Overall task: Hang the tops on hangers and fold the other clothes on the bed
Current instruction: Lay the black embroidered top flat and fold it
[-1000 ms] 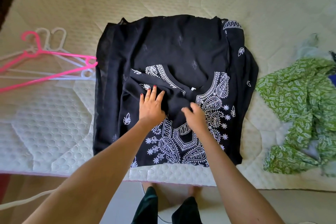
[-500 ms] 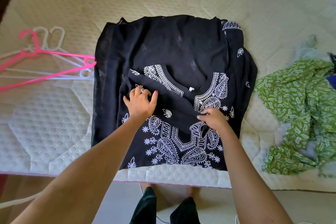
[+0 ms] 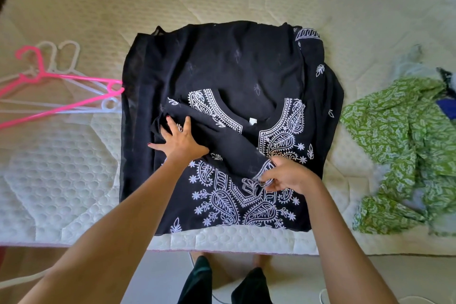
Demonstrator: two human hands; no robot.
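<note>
Presently, on the bed (image 3: 74, 192): one black top (image 3: 222, 69) with white embroidery, laid flat near the front edge, neckline toward the person.

Left hand (image 3: 181, 140): grip spread, fingers straight, pressing the left part of the top, probably to anchor the cloth while the other hand works.

Right hand (image 3: 287, 175): grip pinching an embroidered cuff or sleeve end, lifted slightly off the front panel, apparently to draw the sleeve across or straighten it.

Hangers (image 3: 61, 91): one pink, several white, lying in a heap on the bed to the left, their tips just beside the top's left edge; likely kept within reach for hanging.

Green garment (image 3: 394, 143): crumpled on the right, apart from the top, not yet dealt with.

Judgement: the top is being arranged, not yet on a hanger.
</note>
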